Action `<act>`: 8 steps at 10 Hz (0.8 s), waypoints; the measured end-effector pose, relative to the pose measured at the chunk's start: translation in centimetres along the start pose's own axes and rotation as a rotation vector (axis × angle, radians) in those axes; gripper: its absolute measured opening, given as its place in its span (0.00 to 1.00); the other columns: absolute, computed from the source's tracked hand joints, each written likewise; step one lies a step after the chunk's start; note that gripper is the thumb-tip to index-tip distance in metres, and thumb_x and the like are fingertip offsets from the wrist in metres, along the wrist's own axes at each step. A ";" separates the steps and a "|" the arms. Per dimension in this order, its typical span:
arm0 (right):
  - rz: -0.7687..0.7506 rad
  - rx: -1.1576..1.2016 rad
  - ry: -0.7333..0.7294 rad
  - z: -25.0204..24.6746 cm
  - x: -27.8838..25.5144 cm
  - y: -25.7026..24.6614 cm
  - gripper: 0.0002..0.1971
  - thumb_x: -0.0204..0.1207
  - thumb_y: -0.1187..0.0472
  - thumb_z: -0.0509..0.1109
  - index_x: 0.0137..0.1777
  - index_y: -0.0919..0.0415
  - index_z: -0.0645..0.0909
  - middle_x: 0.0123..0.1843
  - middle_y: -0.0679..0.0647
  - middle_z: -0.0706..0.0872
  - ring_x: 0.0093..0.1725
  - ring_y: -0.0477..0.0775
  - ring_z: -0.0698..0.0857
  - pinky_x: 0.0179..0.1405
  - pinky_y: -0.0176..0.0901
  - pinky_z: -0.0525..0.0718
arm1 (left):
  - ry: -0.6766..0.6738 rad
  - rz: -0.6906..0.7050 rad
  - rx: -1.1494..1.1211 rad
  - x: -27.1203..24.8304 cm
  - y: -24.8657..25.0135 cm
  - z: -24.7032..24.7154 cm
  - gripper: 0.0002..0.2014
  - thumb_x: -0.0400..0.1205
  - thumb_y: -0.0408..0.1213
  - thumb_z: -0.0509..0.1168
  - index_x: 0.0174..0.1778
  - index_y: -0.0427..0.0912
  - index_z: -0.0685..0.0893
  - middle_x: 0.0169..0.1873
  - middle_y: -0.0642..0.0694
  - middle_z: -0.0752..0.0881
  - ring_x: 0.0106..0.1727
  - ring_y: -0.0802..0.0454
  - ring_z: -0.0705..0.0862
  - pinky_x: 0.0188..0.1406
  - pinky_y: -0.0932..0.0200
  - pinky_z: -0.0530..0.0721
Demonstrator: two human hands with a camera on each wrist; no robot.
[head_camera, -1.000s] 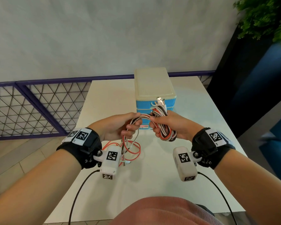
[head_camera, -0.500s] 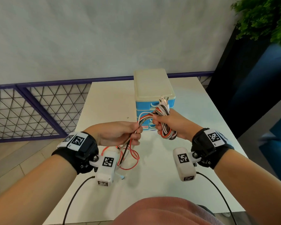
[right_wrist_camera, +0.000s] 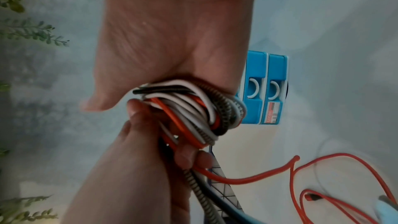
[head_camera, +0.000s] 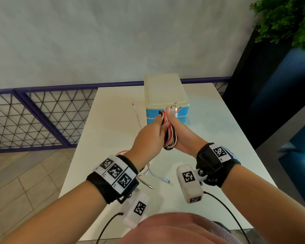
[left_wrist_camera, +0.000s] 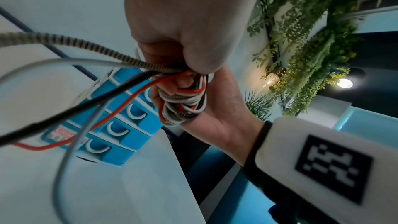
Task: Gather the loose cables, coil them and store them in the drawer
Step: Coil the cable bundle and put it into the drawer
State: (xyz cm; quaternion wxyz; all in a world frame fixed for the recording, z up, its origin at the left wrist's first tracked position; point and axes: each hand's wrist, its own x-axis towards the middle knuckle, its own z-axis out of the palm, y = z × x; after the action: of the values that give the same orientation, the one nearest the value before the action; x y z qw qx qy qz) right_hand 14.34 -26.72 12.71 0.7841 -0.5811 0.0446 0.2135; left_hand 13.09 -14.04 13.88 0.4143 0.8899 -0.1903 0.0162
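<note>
A bundle of cables, red, white, black and braided, is wound in loops round my right hand, which grips it with USB plugs sticking up past the thumb. My left hand pinches the loose strands of the same cables and holds them against the top of the coil. In the left wrist view the strands run from my left fingers to the coil. The right wrist view shows the coil over the right palm. Loose tails trail on the white table.
A small drawer unit with a cream top and blue drawers stands just behind my hands. A thin white cable lies left of it. A purple mesh railing runs on the left; a dark planter with greenery stands at the right.
My left hand has risen and swung right, carrying the strands up over the coil on the right hand. More cable is wound on; the tails on the table are shorter.
</note>
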 end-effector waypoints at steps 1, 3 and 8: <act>0.003 0.008 0.020 0.0 -0.2 -0.1 0.32 0.67 0.39 0.75 0.61 0.66 0.81 0.55 0.65 0.86 0.56 0.60 0.88 0.61 0.54 0.84 | -0.221 -0.124 0.117 1.1 0.4 2.4 0.16 0.88 0.42 0.52 0.65 0.39 0.75 0.47 0.43 0.84 0.44 0.50 0.82 0.39 0.58 0.78; -0.007 -0.081 0.119 0.2 -0.2 -0.3 0.11 0.77 0.54 0.73 0.45 0.63 0.83 0.35 0.57 0.85 0.35 0.52 0.88 0.36 0.43 0.85 | -0.482 -0.273 -0.038 1.3 1.8 0.0 0.22 0.87 0.32 0.52 0.77 0.33 0.61 0.68 0.35 0.74 0.70 0.42 0.75 0.60 0.65 0.75; -0.203 0.002 0.411 -1.6 1.5 -1.6 0.08 0.77 0.60 0.69 0.45 0.66 0.84 0.44 0.60 0.91 0.51 0.55 0.90 0.59 0.59 0.87 | -0.639 -0.181 -0.005 0.2 1.0 -0.7 0.15 0.88 0.42 0.53 0.36 0.44 0.74 0.28 0.49 0.79 0.28 0.53 0.81 0.37 0.61 0.82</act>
State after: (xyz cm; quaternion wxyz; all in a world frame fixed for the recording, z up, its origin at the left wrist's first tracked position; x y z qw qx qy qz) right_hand 16.63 -28.16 13.13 0.7764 -0.6132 0.1450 0.0108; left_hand 12.99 -14.12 15.13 0.3356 0.8622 -0.2310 -0.3010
